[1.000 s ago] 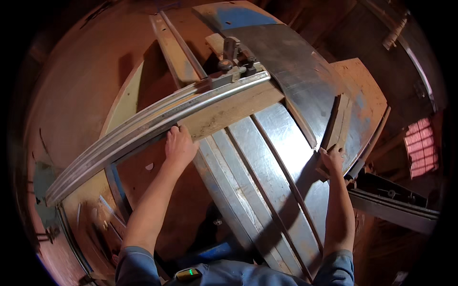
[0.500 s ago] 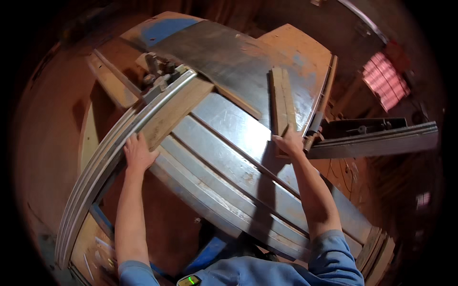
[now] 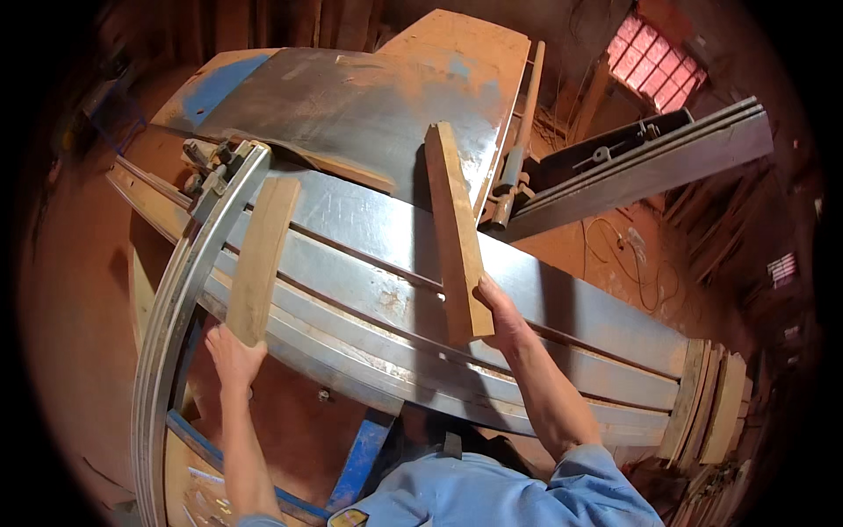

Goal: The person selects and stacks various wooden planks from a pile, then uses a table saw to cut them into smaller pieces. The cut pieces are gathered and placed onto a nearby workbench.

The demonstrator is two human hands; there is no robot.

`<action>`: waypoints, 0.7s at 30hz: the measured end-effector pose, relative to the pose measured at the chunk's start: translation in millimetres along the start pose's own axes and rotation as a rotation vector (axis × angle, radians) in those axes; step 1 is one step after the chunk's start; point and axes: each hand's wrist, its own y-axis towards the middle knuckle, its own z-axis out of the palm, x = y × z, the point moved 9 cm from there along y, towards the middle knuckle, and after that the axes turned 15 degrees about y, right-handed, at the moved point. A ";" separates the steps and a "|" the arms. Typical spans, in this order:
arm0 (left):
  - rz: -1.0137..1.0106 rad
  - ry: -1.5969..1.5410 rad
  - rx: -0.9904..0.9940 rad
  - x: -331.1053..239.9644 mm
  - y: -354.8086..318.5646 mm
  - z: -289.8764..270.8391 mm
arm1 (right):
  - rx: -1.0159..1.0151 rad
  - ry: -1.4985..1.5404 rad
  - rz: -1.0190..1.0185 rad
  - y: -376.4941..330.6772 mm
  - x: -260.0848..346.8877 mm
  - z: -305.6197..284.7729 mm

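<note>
Both hands have slid along the metal worktop (image 3: 562, 290) since half a second ago, and the right slat has come toward the near edge, standing more across the top now.

Nearest me, the left hand (image 3: 233, 356) is curled over the near end of the left slat (image 3: 262, 259), a pale board lying flat on the steel just beside the curved rail (image 3: 180, 307). The right hand (image 3: 500, 316) grips the near end of the right slat (image 3: 457, 228), thumb side against the wood, fingers wrapped under where I can't quite see them. That one lies across the grooves, its far end pointing at the dusty back plate.

I'd say this is the positioning step: two pieces being lined up on the saw bench before anything gets pushed. Next move probably calls for squaring both against the rail and keeping fingers off the grooves.

Off to the right end sits a stack of boards (image 3: 711, 404), on edge. Farther back, a long dark steel beam (image 3: 641, 171) runs off right, with a reddish grid window (image 3: 654, 57) behind it.

Labels: just a small yellowish tag (image 3: 349, 518) at the bottom edge, by the blue frame. Too small to make out more.
</note>
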 end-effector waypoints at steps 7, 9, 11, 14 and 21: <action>-0.009 -0.150 0.110 -42.6 -122.2 -8.1 | 0.156 0.431 0.089 -51.5 -27.3 -12.0; 0.024 -0.154 0.089 -65.8 -147.2 -14.6 | 0.098 0.502 0.093 -62.7 -27.0 -16.7; 0.022 -0.159 0.114 -90.3 -167.2 -22.0 | 0.153 0.621 0.105 -70.4 -21.2 -8.8; 0.071 -0.133 0.135 -127.8 -193.7 -30.2 | 0.122 0.610 0.118 -80.3 -17.6 -3.0; 0.352 -0.395 0.239 -198.4 -214.8 -92.5 | 0.094 0.378 0.174 -99.0 -35.0 20.1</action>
